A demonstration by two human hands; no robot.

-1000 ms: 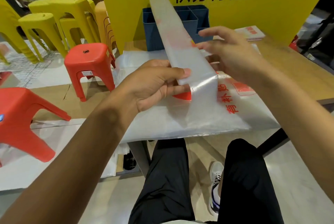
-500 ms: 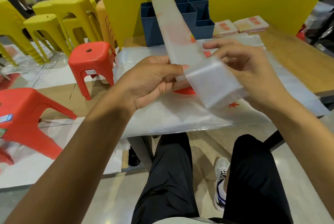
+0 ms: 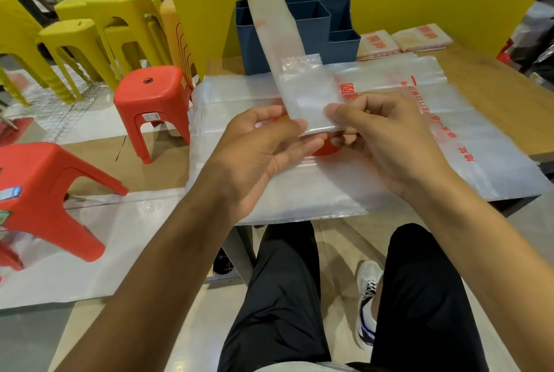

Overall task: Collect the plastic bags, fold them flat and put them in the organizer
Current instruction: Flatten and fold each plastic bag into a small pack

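Translucent plastic strip (image 3: 281, 50), a bag folded narrow, runs away from me up-left, far end over the blue organizer (image 3: 314, 26). Head view: my left hand (image 3: 263, 149) and right hand (image 3: 386, 134) both pinch its near folded end above the tabletop (image 3: 494, 83). Organizer lies straight ahead, equally near both hands.

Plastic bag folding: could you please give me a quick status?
Both hands, left hand and right hand, pinch the bag strip, near end folded over. Organizer behind, nothing blocking it.
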